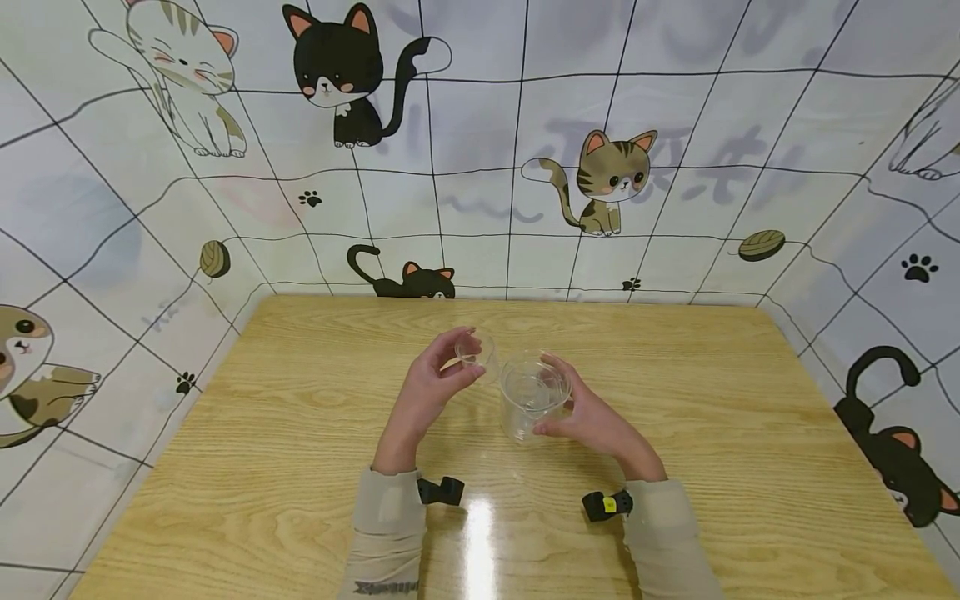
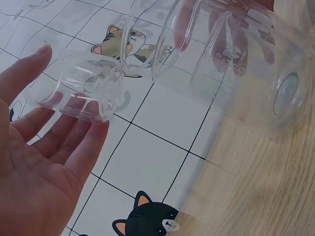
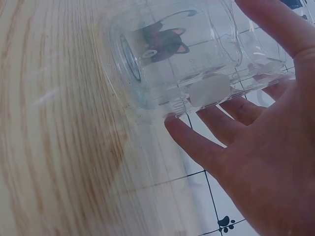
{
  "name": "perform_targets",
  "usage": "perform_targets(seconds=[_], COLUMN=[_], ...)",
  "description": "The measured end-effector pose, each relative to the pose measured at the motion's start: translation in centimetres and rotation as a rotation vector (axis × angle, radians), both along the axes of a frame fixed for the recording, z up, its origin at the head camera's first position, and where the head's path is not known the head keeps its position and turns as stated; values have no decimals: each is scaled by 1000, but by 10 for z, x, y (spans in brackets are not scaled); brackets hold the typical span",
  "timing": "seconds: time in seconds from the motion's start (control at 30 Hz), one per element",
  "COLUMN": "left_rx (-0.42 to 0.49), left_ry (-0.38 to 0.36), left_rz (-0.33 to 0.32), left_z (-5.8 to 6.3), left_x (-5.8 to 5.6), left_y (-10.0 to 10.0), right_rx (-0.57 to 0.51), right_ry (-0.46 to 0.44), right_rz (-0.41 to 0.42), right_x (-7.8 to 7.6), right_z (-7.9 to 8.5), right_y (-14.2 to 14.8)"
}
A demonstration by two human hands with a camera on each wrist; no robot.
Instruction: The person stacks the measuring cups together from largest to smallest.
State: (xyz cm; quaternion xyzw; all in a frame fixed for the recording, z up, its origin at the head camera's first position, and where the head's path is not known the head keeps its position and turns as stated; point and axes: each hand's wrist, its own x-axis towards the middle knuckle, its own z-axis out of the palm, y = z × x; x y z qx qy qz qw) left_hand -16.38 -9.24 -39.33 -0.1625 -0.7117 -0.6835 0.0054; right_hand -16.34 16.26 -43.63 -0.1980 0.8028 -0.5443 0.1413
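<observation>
My left hand (image 1: 431, 383) holds a small clear beaker (image 1: 476, 348) between thumb and fingers, raised beside the rim of a larger one. In the left wrist view this small beaker (image 2: 86, 86) lies sideways across the fingertips. My right hand (image 1: 596, 415) grips the larger clear beaker (image 1: 517, 418) from its right side, thumb near and fingers behind. Faint printed marks and a pale label patch (image 3: 210, 91) show on its wall. Inside it another clear vessel appears nested. Whether the larger beaker's base touches the table cannot be told.
A wood-grain table (image 1: 285, 400) lies beneath both hands. Cat-patterned sheeting (image 1: 480, 208) stands behind it and at both sides. Black wrist cameras (image 1: 442, 492) sit on both cuffs, and a bright reflection falls on the tabletop between the forearms.
</observation>
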Motion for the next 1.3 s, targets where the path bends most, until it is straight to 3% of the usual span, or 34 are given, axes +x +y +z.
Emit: perform_targets(seconds=[0.33, 0.63, 1.03, 1.3], left_rx=[0, 8, -92, -99], left_ry=[19, -37, -18, -4], left_rz=[-43, -65, -34, -51], left_z=[3, 23, 31, 5], left_x=[1, 13, 17, 5], left_y=[3, 6, 7, 7], right_rx=[-3, 4, 15, 16], right_ry=[30, 13, -16, -9], right_rz=[19, 14, 38, 38], right_x=[-1, 1, 13, 14], right_z=[-2, 1, 31, 31], right_y=[-2, -3, -10, -11])
